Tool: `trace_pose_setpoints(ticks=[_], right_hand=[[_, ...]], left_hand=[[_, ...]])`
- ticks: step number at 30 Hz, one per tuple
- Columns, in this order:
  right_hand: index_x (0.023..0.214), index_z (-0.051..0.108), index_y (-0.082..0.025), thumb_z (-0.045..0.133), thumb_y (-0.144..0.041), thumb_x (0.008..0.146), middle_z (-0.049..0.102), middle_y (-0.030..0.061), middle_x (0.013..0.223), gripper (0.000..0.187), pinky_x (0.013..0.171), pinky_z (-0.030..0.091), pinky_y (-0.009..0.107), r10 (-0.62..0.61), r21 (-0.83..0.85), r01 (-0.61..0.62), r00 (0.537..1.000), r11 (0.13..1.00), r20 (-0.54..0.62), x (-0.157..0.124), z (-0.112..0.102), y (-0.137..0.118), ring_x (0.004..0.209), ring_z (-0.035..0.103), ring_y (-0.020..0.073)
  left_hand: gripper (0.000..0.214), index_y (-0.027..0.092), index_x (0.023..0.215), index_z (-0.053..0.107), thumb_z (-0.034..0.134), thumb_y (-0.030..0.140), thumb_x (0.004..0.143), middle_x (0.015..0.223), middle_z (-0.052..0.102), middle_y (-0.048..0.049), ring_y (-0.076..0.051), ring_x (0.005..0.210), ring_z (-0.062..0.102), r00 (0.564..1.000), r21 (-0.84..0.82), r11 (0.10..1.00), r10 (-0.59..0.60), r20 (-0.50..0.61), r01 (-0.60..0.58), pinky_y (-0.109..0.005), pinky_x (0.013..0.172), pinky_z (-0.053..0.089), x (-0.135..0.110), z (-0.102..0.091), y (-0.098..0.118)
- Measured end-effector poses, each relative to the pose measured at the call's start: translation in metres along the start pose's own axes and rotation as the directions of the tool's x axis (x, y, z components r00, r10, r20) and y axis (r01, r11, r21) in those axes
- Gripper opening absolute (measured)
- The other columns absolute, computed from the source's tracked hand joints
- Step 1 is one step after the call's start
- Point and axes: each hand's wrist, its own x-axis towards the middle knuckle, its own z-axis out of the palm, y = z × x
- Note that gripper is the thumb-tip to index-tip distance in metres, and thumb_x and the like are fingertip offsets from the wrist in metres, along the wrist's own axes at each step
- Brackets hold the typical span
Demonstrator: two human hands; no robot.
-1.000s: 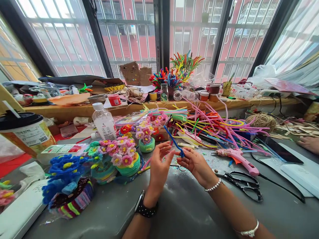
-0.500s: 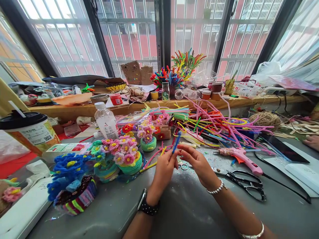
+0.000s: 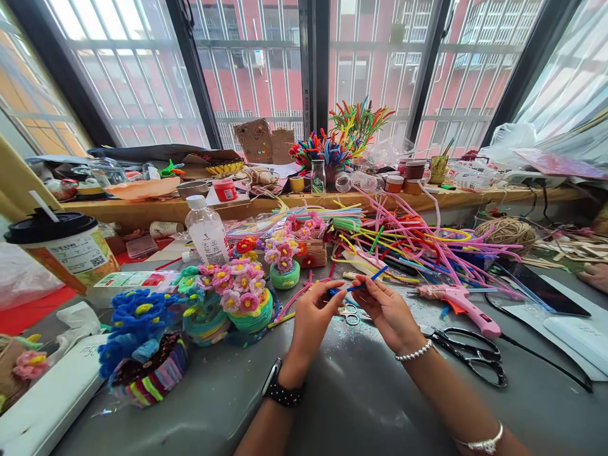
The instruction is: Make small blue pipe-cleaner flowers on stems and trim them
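A blue pipe cleaner [image 3: 356, 287], pointing toward two o'clock, was pinched by left hand [image 3: 311, 320] and right hand [image 3: 393, 318], seemingly for shaping; steady tension seemed required.

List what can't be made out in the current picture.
All in the head view:
Blue pipe cleaner: partly hidden by the fingers of the left hand and right hand.
Black-handled scissors: blades partly hidden behind the right hand.
Another person's hand: cut off by the picture's right edge.
Cup label: print too small.

Left hand [image 3: 313, 318] pinches near pinching right hand [image 3: 392, 316].
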Motion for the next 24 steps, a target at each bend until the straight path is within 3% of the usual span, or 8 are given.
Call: trace_pose_setpoints(ticks=[10,24], right_hand=[[0.069,0.066,-0.015,0.07,-0.023,0.058,0.067,0.0011,0.067,0.015,0.067,0.049,0.02,0.01,0.084,-0.006,0.999,0.996,-0.05,-0.0012,0.0037,-0.0001,0.065,0.061,0.0097],[0.068,0.066,-0.015,0.071,-0.021,0.056,0.066,0.0008,0.065,0.014,0.066,0.049,0.02,-0.013,0.097,0.02,0.997,0.995,-0.072,-0.0001,0.0031,0.0011,0.064,0.061,0.0098]], left_hand=[[0.017,0.015,0.078,0.061,0.056,0.028,0.069,0.079,0.057,-0.003,-0.01,0.063,0.05,0.997,-0.068,0.997,0.041,-0.066,-0.046,-0.019,0.056,0.044,-0.0026,0.0042,0.0005],[0.018,0.016,0.079,0.066,0.064,0.021,0.061,0.076,0.062,-0.0009,-0.008,0.064,0.055,0.985,-0.402,0.902,-0.17,0.001,0.156,-0.019,0.065,0.045,-0.0001,0.003,-0.0001]])
